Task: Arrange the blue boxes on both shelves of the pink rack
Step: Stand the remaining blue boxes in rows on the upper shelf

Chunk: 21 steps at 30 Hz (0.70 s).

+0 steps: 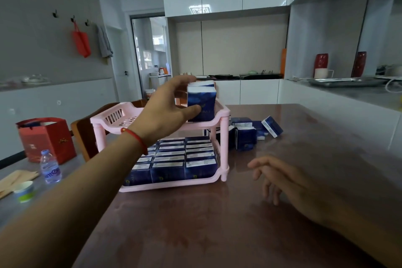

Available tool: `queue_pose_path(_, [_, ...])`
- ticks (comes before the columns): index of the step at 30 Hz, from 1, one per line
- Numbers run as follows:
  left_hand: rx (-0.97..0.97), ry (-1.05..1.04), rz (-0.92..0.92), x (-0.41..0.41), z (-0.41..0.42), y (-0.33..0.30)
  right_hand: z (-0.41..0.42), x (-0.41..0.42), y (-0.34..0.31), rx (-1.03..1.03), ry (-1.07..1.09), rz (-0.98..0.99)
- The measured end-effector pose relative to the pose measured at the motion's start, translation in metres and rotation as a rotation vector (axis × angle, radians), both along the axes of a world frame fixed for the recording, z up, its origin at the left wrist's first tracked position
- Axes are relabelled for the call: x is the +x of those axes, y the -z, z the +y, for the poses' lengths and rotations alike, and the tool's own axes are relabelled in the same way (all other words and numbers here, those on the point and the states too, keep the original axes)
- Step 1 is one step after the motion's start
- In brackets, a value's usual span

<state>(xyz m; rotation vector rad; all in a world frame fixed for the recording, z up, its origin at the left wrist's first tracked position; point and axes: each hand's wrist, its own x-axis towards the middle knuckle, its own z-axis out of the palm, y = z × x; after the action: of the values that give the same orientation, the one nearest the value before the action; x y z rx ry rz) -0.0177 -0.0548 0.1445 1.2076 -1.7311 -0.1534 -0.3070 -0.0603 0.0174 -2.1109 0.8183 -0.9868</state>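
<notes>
— Since you're watching from the left, what's over there?

— Clutter on the surface (217,224): a red bag (46,137), a bottle (50,167), a paper cup (24,190). None of it matters to me.

— And the rack?

— The rack (224,143) stands mid-surface. Its bottom shelf is packed with boxes (174,159) in tight rows. The top shelf is nearly bare at its left end; two boxes stand at its right end, one behind the other.

— What's your left hand doing?

— My left hand (165,113) pinches the nearer standing box (202,104), thumb across its front, fingers (185,78) over the top. It rests upright on the top shelf.

— How does it handle?

— I judge it light and a little soft, more like a wrapped pack than stiff card, with a slick skin. A hard squeeze would dent it. Holding the broad faces, as now, seems best.

— Further right?

— A loose pile (254,132) of boxes lies on the surface just beside the rack, some tipped over. Those are left to place.

— Your right hand?

— My right hand (274,178) hovers low over the surface, fingers loosely spread, holding nothing.
</notes>
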Motion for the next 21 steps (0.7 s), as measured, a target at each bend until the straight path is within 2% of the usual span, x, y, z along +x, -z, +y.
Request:
queue_pose_path(5, [0.076,-0.042,-0.077,-0.006,-0.002,-0.003,-0.001,0.0,-0.001,-0.026,0.011,0.046])
queue_pose_path(10, [0.171,-0.007,-0.062,-0.004,-0.003,-0.007,0.0,-0.001,-0.002,-0.041,0.004,0.062])
queue_pose_path(13, [0.163,-0.005,-0.1,-0.003,-0.004,-0.009,0.001,0.0,-0.001,-0.04,0.009,0.073])
queue_pose_path(21, [0.101,0.004,-0.369,-0.001,-0.006,-0.017,0.0,0.0,0.0,-0.045,0.008,0.097])
